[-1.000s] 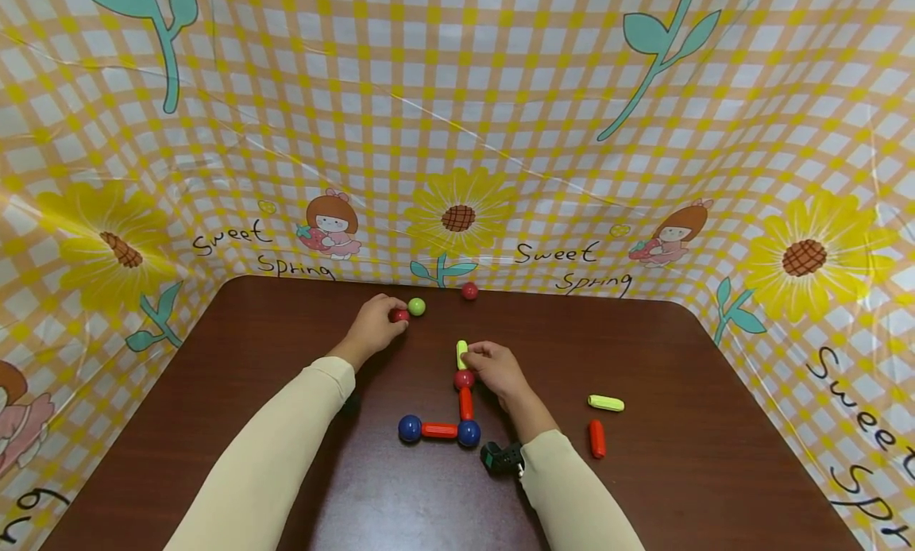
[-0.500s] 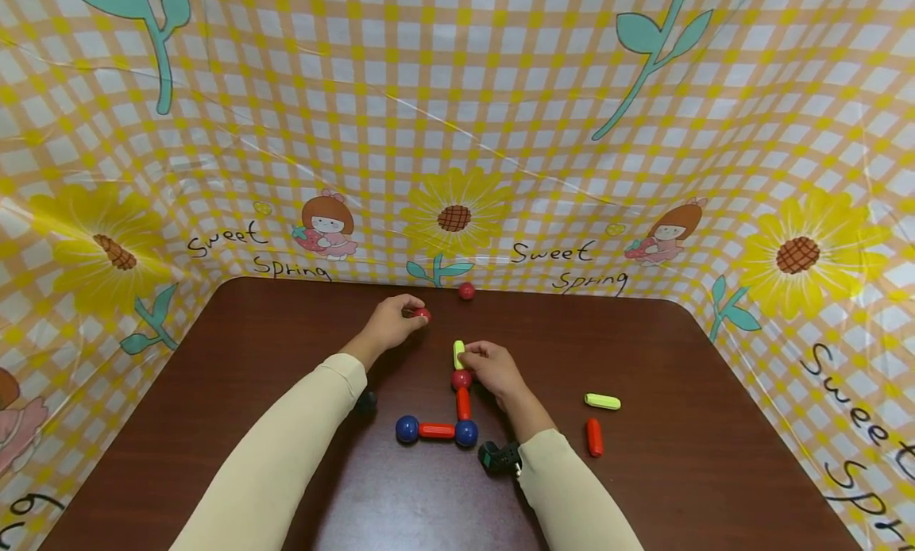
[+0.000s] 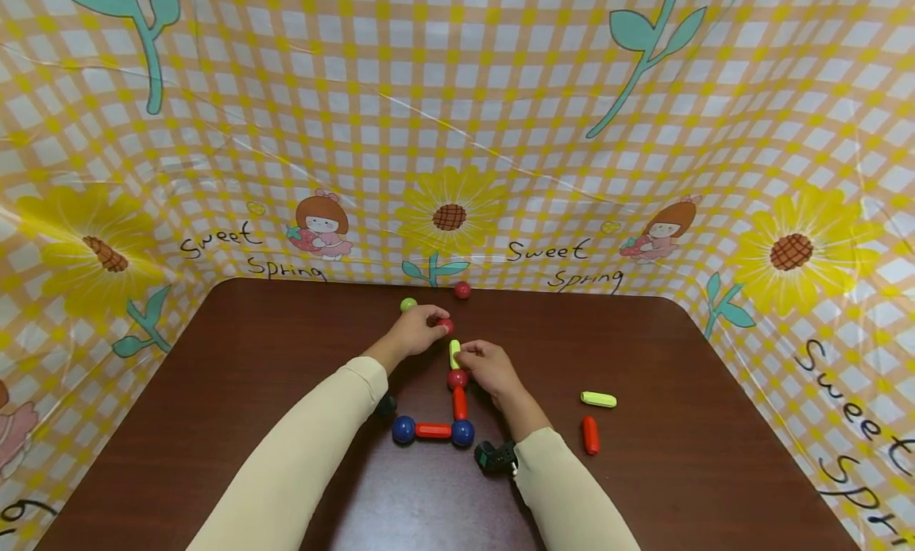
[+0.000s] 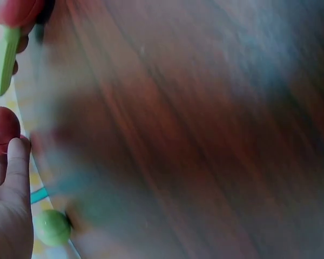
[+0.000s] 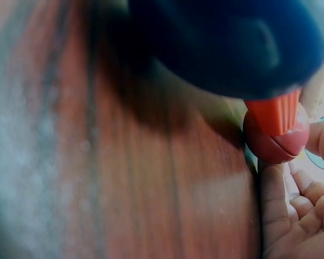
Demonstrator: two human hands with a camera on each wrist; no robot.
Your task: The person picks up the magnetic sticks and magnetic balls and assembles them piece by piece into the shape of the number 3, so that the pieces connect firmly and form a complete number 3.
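My left hand [image 3: 417, 330] pinches a red ball [image 3: 445, 326] between thumb and fingertips, just beyond the far end of a yellow-green rod [image 3: 454, 351]. In the left wrist view that held ball [image 4: 4, 125] is apart from the yellow-green rod [image 4: 6, 59]. My right hand [image 3: 493, 368] pinches the rod from the right. The rod meets a red ball [image 3: 457, 379], followed by a red rod [image 3: 460, 404] and a blue ball [image 3: 462, 433]. From there another red rod [image 3: 433, 430] runs left to a second blue ball [image 3: 403, 429]. In the right wrist view, a blue ball [image 5: 232, 43] looms close.
A green ball [image 3: 408, 305] lies behind my left hand, and a red ball [image 3: 462, 290] sits at the table's back edge. At right lie a yellow-green rod [image 3: 598, 399] and a red rod [image 3: 590, 435]. A patterned cloth [image 3: 457, 138] stands behind the brown table [image 3: 686, 464].
My left hand has carried the red ball rightward, past the green ball, toward the yellow-green rod's far end. My right hand stays on that rod, and the joined pieces have kept their arrangement.
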